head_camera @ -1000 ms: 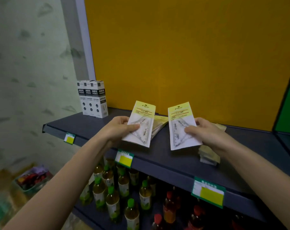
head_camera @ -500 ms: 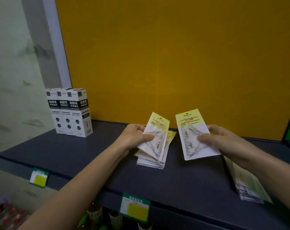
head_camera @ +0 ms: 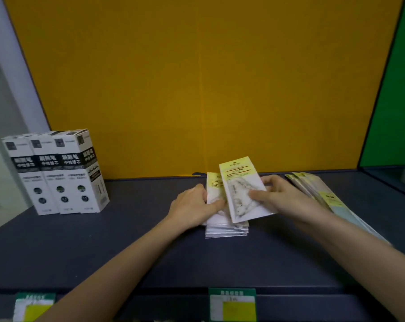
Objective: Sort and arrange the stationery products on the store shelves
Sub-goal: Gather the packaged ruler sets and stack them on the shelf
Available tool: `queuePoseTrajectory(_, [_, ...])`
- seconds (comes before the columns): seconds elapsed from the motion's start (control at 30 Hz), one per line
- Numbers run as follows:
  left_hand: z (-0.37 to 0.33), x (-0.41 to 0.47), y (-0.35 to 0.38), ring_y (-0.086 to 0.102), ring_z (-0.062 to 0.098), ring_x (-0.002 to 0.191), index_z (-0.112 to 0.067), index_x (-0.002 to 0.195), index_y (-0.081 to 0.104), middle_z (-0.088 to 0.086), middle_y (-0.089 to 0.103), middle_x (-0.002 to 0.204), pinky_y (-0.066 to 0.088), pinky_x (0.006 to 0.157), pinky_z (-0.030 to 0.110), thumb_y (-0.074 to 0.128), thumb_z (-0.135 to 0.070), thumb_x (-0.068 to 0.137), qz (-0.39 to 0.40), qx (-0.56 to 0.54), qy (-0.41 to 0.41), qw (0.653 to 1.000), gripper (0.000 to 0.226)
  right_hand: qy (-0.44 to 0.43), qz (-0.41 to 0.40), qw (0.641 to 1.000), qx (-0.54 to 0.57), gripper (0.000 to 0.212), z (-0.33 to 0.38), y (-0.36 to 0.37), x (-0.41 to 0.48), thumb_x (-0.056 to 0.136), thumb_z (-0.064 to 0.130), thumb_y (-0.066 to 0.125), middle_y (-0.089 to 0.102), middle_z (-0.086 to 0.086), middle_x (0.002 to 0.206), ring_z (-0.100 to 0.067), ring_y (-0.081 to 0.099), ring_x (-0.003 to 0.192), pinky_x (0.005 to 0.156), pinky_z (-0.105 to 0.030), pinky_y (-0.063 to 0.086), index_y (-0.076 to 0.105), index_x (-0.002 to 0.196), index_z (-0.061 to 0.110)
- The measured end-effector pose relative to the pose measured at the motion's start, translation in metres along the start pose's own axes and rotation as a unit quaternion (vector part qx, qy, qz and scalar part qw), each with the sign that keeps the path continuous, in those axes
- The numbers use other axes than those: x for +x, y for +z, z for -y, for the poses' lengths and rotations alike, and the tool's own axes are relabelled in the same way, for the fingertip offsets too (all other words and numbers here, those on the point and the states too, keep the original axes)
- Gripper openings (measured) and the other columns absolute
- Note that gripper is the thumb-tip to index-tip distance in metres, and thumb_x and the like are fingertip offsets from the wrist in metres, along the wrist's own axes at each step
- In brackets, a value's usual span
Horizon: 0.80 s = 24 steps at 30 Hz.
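Note:
A pile of flat ruler packets [head_camera: 227, 230] with yellow headers lies in the middle of the dark shelf [head_camera: 127, 247]. My left hand [head_camera: 192, 208] presses one packet [head_camera: 214, 191] onto the top of that pile, thumb on its face. My right hand [head_camera: 280, 196] holds another packet [head_camera: 242, 189] tilted just above the pile, overlapping the left one. A second, longer stack of packets [head_camera: 322, 194] lies to the right, partly hidden behind my right forearm.
Three upright white and black refill boxes [head_camera: 57, 173] stand at the shelf's back left. A yellow back panel [head_camera: 196, 89] closes the rear and a green panel [head_camera: 391, 101] the right side. Price tags [head_camera: 232, 305] hang on the front edge.
Both hands have come together over the middle pile. The left packet has gone down onto the pile and the right packet has moved left over it. The camera has dropped closer to the shelf.

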<state>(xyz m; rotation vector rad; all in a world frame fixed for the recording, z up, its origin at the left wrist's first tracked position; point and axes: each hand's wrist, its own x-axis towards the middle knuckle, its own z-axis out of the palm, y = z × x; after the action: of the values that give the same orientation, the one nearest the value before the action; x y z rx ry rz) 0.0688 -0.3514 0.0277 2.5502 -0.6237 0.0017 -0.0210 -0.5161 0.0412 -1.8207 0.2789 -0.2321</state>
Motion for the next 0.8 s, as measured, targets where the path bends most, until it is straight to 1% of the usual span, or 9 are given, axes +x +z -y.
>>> queuePoseTrajectory(0.07, [0.002,0.001,0.001,0.05,0.023,0.085,-0.02,0.075,0.038,-0.001,0.054,0.086,0.034,0.066,0.034,0.044,-0.05,0.086,0.009,0.001,0.01,1.0,0.032,0.001,-0.017,1.0,0.006,0.021,-0.001,0.013,0.001,0.086,0.011,0.062,0.066,-0.007,0.095,-0.014,0.065,0.076,0.07,-0.028,0.055,0.044,0.095,0.018])
queuePoseTrajectory(0.13, [0.005,0.003,-0.001,0.049,0.025,0.087,-0.018,0.078,0.039,0.002,0.054,0.089,0.034,0.069,0.035,0.035,-0.039,0.092,-0.002,0.004,0.024,1.0,0.025,-0.012,-0.043,0.999,-0.017,0.03,-0.003,0.023,0.003,0.085,0.015,0.063,0.069,-0.01,0.104,-0.021,0.068,0.085,0.082,-0.042,0.055,0.042,0.106,0.017])
queuePoseTrajectory(0.2, [0.01,0.005,-0.005,0.049,0.027,0.093,-0.013,0.087,0.043,0.005,0.054,0.093,0.036,0.074,0.036,0.03,-0.03,0.094,-0.02,0.006,0.034,0.999,0.022,-0.031,-0.068,0.994,-0.074,0.041,-0.002,0.032,0.004,0.085,0.02,0.061,0.069,-0.008,0.109,-0.024,0.067,0.095,0.089,-0.046,0.053,0.037,0.118,0.018])
queuePoseTrajectory(0.4, [0.017,0.012,-0.004,0.046,0.027,0.111,-0.006,0.096,0.049,0.007,0.052,0.108,0.033,0.083,0.034,0.031,-0.019,0.095,-0.004,-0.159,0.001,0.987,0.023,-0.03,-0.087,0.972,-0.214,0.044,-0.003,0.045,0.007,0.085,0.035,0.055,0.066,-0.007,0.112,-0.028,0.062,0.101,0.086,-0.048,0.05,0.036,0.121,0.017])
queuePoseTrajectory(0.53, [0.016,0.013,0.0,0.046,0.023,0.1,-0.015,0.085,0.047,0.004,0.049,0.103,0.032,0.081,0.032,0.034,-0.018,0.092,0.024,-0.233,-0.025,0.972,0.015,-0.035,-0.105,0.935,-0.336,0.051,-0.001,0.043,0.007,0.082,0.049,0.053,0.065,-0.006,0.106,-0.028,0.06,0.099,0.073,-0.036,0.044,0.038,0.118,0.016])
queuePoseTrajectory(0.6, [0.017,0.012,0.005,0.05,0.022,0.098,-0.015,0.095,0.049,0.006,0.055,0.108,0.036,0.081,0.031,0.039,-0.022,0.091,0.058,-0.281,-0.043,0.957,0.013,-0.028,-0.113,0.921,-0.372,0.055,0.001,0.036,0.007,0.082,0.058,0.049,0.063,-0.004,0.106,-0.028,0.058,0.102,0.074,-0.035,0.041,0.04,0.117,0.016])
queuePoseTrajectory(0.67, [0.017,0.01,0.009,0.053,0.018,0.107,-0.013,0.113,0.051,0.005,0.057,0.121,0.04,0.093,0.032,0.043,-0.028,0.092,0.084,-0.362,-0.06,0.927,0.027,-0.002,-0.084,0.941,-0.327,0.058,-0.005,0.025,0.009,0.084,0.061,0.044,0.058,-0.001,0.113,-0.025,0.054,0.111,0.083,-0.033,0.04,0.043,0.121,0.016])
queuePoseTrajectory(0.77, [0.016,0.001,0.018,0.054,0.018,0.118,-0.012,0.128,0.046,0.005,0.058,0.13,0.035,0.11,0.039,0.043,-0.034,0.094,0.122,-0.484,-0.038,0.866,0.041,0.055,0.02,0.996,-0.06,0.08,-0.019,0.02,0.009,0.069,0.078,0.044,0.054,0.006,0.133,-0.016,0.049,0.123,0.109,-0.036,0.033,0.048,0.128,0.024])
queuePoseTrajectory(0.8, [0.015,-0.003,0.023,0.053,0.018,0.121,-0.015,0.133,0.042,0.004,0.056,0.133,0.033,0.112,0.039,0.043,-0.04,0.092,0.137,-0.499,-0.036,0.855,0.048,0.056,0.059,0.996,0.024,0.074,-0.024,0.023,0.007,0.072,0.076,0.043,0.055,0.007,0.135,-0.013,0.05,0.124,0.11,-0.035,0.031,0.052,0.126,0.026])
